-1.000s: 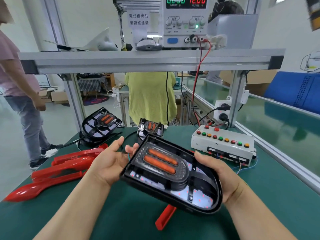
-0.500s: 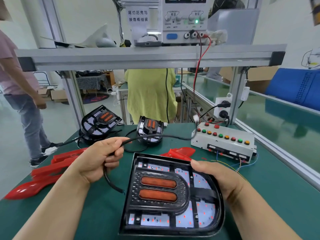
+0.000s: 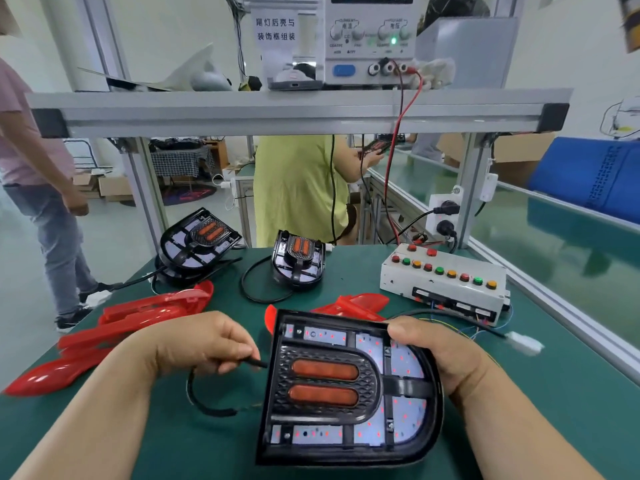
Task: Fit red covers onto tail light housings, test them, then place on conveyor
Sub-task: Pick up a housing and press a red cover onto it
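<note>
On green bench: L hand (image 3: 211, 344) pinches black cable (image 3: 207, 407); R hand (image 3: 446, 355) grips housing (image 3: 346, 386) rim.

Both bare forearms (image 3: 104, 420) reach in from the bottom edge. The left grip (image 3: 207, 344), knuckles up and fingers curled, pinches a black cable (image 3: 254, 362) between thumb and fingertips. The right grip (image 3: 441, 355) holds the housing (image 3: 325, 379) by its far right corner, thumb lying on the rim.

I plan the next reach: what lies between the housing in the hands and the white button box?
In the head view, a red cover lies there, and the black cable of the housing runs past it.
</note>
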### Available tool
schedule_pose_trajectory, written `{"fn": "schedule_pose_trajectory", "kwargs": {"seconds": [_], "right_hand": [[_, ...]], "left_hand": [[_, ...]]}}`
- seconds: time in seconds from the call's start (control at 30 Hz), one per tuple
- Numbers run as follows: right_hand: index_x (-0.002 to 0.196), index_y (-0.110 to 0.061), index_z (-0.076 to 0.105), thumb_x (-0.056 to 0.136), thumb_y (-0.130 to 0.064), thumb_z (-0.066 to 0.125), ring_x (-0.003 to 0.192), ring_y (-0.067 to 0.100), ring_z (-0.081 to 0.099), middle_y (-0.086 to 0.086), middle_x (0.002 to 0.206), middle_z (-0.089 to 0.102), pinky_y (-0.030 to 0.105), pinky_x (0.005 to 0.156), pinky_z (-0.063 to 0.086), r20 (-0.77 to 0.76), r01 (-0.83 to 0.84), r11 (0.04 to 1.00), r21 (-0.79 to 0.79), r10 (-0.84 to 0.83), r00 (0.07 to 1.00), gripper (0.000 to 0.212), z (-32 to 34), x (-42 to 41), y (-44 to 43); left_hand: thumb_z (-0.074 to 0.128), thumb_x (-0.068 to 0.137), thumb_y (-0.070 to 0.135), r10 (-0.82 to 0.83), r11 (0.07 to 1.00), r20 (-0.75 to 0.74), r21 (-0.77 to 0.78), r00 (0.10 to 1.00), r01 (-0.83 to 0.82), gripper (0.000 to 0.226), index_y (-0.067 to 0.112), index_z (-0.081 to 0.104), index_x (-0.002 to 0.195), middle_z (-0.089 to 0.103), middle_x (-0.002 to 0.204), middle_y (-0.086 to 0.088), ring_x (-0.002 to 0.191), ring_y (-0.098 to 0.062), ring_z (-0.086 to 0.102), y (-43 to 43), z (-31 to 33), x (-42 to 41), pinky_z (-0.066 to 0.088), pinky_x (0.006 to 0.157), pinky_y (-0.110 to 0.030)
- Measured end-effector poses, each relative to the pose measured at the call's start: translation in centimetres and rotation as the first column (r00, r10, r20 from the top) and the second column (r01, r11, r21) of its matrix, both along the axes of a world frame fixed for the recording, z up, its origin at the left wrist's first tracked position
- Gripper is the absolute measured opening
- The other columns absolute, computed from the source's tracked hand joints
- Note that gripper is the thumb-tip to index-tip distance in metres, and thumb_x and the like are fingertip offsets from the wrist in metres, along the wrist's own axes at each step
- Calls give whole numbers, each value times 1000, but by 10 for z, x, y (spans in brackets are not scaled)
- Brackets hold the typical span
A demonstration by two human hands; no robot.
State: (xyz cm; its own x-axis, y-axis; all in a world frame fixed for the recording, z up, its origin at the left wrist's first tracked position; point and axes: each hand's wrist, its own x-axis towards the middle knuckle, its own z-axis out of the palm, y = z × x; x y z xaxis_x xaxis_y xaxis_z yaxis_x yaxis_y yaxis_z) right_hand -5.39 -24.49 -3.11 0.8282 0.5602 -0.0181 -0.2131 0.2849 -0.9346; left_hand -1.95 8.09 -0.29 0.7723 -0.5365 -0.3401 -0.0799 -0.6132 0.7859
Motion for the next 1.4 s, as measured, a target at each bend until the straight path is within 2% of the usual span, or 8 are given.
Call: {"fn": "schedule_pose_trajectory", "kwargs": {"seconds": [0.17, 0.37, 0.6, 0.8, 0.9, 1.03, 1.17, 1.4], "right_hand": [[107, 20, 59, 41, -27, 94, 73, 32, 69, 25, 89, 68, 37, 70, 56, -9, 83, 996, -44, -84, 996, 87, -2, -3, 3], [90, -13, 79, 83, -36, 72, 80, 10, 73, -1, 89, 77, 24, 78, 56, 45, -154, 984, -93, 158, 986, 25, 11, -6, 7], [110, -2, 75, 63, -44, 89, 98, 27, 72, 19, 115, 71, 40, 91, 56, -18, -90, 983, -158, 88, 996, 65, 8, 0, 10], [131, -6, 63, 67, -28, 85, 123, 37, 59, 22, 135, 60, 52, 107, 45, -26, -14, 999, -35, 14, 1000, 71, 6, -1, 8], [129, -8, 64, 75, -4, 66, 115, 36, 63, 24, 133, 61, 51, 105, 47, 44, 14, 999, -34, -13, 999, 54, 5, 0, 6], [118, -1, 70, 63, -29, 91, 103, 33, 69, 24, 120, 68, 43, 92, 56, 40, 16, 1000, -27, -15, 999, 65, 7, -2, 4], [119, 1, 68, 74, -36, 84, 106, 34, 68, 25, 120, 67, 42, 91, 54, 39, -47, 998, 33, 46, 998, 60, 10, -7, 3], [123, 6, 64, 82, -30, 77, 113, 37, 64, 28, 125, 64, 45, 96, 50, 63, -86, 989, 121, 79, 995, 56, 12, -10, 0]], "left_hand": [[60, 97, 27, 99, 995, 229, -4, 968, -100, 21, 28, 80, 90, 73, 82, 10, 71, -2, 58, -10, 10, -6, 47, 74, -20], [37, 81, 84, -47, 941, 197, -322, 979, 110, 77, 26, 71, 118, 68, 126, -1, 124, -19, 59, -36, 17, -18, 38, 111, -47], [49, 89, 62, -89, 970, 231, -201, 969, 137, 44, 36, 70, 117, 70, 121, 10, 117, -12, 63, -55, 12, -26, 48, 97, -18], [53, 98, 42, 174, 956, 249, -276, 953, -102, 37, 11, 73, 101, 70, 103, -21, 86, -20, 64, -62, 9, -22, 46, 97, -57], [40, 101, 50, 248, 930, 156, -314, 956, -190, 50, 15, 76, 99, 75, 97, -13, 88, -22, 71, -61, 8, -20, 55, 89, -48], [42, 101, 43, 488, 769, 83, -512, 869, -382, 47, 11, 75, 94, 77, 97, -9, 88, -19, 72, -53, 3, -5, 52, 86, -40], [77, 82, 26, 356, 909, 503, -381, 788, -167, 5, 29, 80, 84, 75, 96, 10, 96, -4, 66, -53, -15, 1, 47, 88, -18], [50, 98, 24, -172, 948, 452, 317, 875, 22, 36, 13, 63, 129, 60, 133, -7, 124, -22, 50, -124, -41, 53, 32, 103, -24]]}}
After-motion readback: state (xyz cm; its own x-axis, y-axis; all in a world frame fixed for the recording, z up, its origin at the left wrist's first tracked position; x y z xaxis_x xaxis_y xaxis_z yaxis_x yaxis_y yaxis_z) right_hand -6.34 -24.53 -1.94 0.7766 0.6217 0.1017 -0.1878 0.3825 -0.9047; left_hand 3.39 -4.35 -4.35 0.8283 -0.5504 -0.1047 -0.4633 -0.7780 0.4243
